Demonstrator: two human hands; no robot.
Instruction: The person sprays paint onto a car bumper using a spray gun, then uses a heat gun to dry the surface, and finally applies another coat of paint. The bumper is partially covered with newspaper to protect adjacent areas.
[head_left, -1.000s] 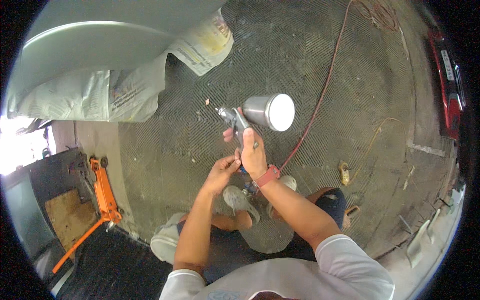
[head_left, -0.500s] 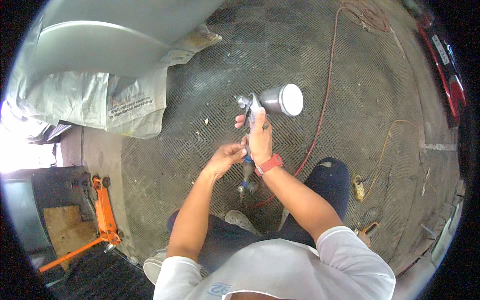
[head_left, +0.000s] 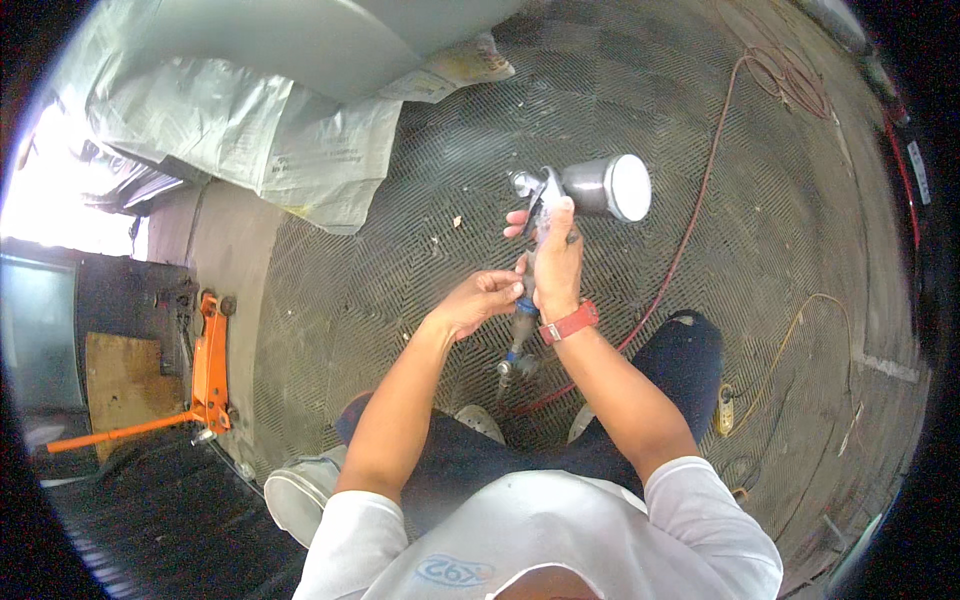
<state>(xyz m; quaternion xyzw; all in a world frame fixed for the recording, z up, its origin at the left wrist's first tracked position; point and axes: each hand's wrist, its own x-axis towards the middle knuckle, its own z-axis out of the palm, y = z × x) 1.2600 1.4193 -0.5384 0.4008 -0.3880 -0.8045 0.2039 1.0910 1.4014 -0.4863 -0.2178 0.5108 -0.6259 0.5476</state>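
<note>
Grey curved painted metal panel (head_left: 330,40), smooth, top of view, its lower edge masked with crumpled newspaper sheets (head_left: 260,140). Dark ribbed grating floor (head_left: 400,260), herringbone texture. Orange steel floor jack (head_left: 208,365), long handle, at left. Thin red air hose (head_left: 690,230) trailing across the floor. Metal spray gun with cylindrical silver cup (head_left: 590,190), held at centre above the floor: right hand (head_left: 556,262) closed around its grip; left hand (head_left: 485,300) pinching the fitting below the handle.

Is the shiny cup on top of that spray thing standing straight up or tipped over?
Tipped. The spray gun in the right hand has its metal cup lying sideways, with its white round end facing right.
</note>
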